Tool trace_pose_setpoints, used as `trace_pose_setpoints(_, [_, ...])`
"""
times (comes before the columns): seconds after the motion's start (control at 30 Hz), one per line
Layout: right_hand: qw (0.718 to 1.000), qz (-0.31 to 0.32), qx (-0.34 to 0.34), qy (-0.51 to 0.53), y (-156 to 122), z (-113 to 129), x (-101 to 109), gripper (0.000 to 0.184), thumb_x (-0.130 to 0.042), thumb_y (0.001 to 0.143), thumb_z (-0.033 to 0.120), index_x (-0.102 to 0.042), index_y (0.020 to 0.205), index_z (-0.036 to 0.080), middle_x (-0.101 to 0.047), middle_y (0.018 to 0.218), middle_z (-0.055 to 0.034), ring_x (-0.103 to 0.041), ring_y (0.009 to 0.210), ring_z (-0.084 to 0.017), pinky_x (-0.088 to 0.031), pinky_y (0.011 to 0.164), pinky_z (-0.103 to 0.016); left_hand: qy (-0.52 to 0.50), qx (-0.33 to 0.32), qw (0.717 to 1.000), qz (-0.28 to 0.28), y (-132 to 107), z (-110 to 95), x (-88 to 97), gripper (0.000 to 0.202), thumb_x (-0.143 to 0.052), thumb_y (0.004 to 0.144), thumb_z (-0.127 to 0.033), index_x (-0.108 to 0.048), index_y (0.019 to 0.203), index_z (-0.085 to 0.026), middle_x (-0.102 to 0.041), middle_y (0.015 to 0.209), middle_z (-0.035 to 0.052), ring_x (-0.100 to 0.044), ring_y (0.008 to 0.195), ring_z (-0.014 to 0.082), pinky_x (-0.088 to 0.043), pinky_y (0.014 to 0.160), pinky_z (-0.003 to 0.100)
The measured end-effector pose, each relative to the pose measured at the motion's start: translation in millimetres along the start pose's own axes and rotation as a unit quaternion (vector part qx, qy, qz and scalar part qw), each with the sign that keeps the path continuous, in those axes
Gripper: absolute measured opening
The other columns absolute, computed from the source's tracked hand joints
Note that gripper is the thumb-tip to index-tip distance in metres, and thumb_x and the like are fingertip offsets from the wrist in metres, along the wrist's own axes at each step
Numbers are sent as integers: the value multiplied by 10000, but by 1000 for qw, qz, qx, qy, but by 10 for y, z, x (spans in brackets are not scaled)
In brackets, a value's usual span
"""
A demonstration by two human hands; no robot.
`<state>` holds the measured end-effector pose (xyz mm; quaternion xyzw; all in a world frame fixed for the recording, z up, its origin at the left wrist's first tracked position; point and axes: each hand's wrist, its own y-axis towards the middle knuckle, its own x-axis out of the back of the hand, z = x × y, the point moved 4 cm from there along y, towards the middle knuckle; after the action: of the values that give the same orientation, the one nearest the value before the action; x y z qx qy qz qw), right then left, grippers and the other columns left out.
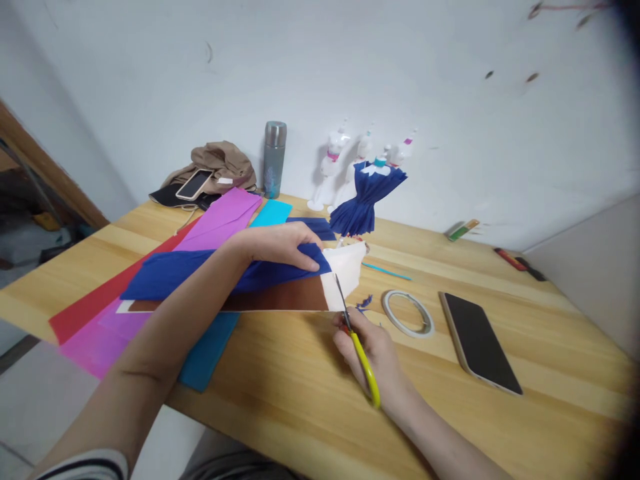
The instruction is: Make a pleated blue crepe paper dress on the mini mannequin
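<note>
My left hand (280,243) lies curled over a strip of dark blue paper (200,270), pinching it down onto a brown sheet (290,297) and a white sheet (345,270) on the wooden table (310,373). My right hand (375,357) grips yellow-handled scissors (357,343). Their blades point up at the seam between the brown and the white sheet. Small blue paper scraps (364,303) lie just right of the blades.
Red (85,310), pink (220,223) and cyan (210,350) sheets fan out under my left arm. A tape ring (407,312) and a phone (480,343) lie to the right. At the back stand a flask (274,160), white figurines, one in a blue paper dress (365,197), and a bag with a phone.
</note>
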<state>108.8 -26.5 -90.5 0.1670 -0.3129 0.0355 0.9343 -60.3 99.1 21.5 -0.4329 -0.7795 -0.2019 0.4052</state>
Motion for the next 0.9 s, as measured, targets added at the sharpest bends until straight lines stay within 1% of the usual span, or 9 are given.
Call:
trace_pose_setpoints(0.13, [998, 36, -18, 38, -1, -10, 1, 307, -467, 885, 509, -530, 816, 217, -461, 622, 19, -444, 533, -138, -371, 473, -256, 1, -2, 1000, 7, -2, -15, -6, 217, -628, 809, -275, -740, 976, -195, -734, 917, -17, -627, 841, 136, -433, 771, 216])
trace_pose_setpoints(0.3, [995, 59, -23, 74, -11, 18, 13, 285, -456, 900, 502, -518, 859, 227, -462, 653, 15, -459, 540, -150, -388, 480, -274, 10, -2, 1000, 6, 2, -29, -19, 221, -643, 806, -293, -737, 976, -188, -734, 930, -7, -629, 862, 142, -432, 787, 219])
trace_pose_setpoints(0.5, [991, 80, -30, 106, -13, 36, 16, 314, -447, 909, 522, -521, 898, 217, -440, 674, 17, -450, 546, -151, -400, 498, -285, -2, -18, 1000, 13, -10, -45, -11, 198, -633, 812, -248, -738, 966, -180, -738, 942, -11, -636, 879, 142, -430, 811, 214])
trace_pose_setpoints(0.63, [989, 86, -29, 119, -16, 53, 20, 294, -457, 907, 516, -496, 858, 229, -440, 676, 17, -451, 557, -152, -395, 497, -284, 6, -17, 999, 28, -11, -42, -30, 212, -639, 822, -290, -738, 983, -194, -737, 955, -13, -633, 905, 145, -427, 826, 214])
trace_pose_setpoints(0.77, [987, 83, -29, 133, -26, 64, 11, 311, -447, 919, 520, -441, 785, 239, -432, 675, 21, -448, 554, -149, -379, 500, -288, 9, -33, 999, 35, -1, -62, -57, 209, -638, 826, -295, -741, 966, -180, -736, 914, -6, -629, 878, 144, -426, 826, 221])
trace_pose_setpoints(0.9, [987, 71, -11, 145, -23, 78, 6, 297, -463, 919, 512, -487, 816, 234, -437, 683, 19, -448, 549, -151, -378, 507, -294, 12, -21, 999, 35, 13, -66, -77, 223, -641, 820, -285, -737, 985, -171, -733, 943, 3, -625, 879, 143, -422, 837, 227])
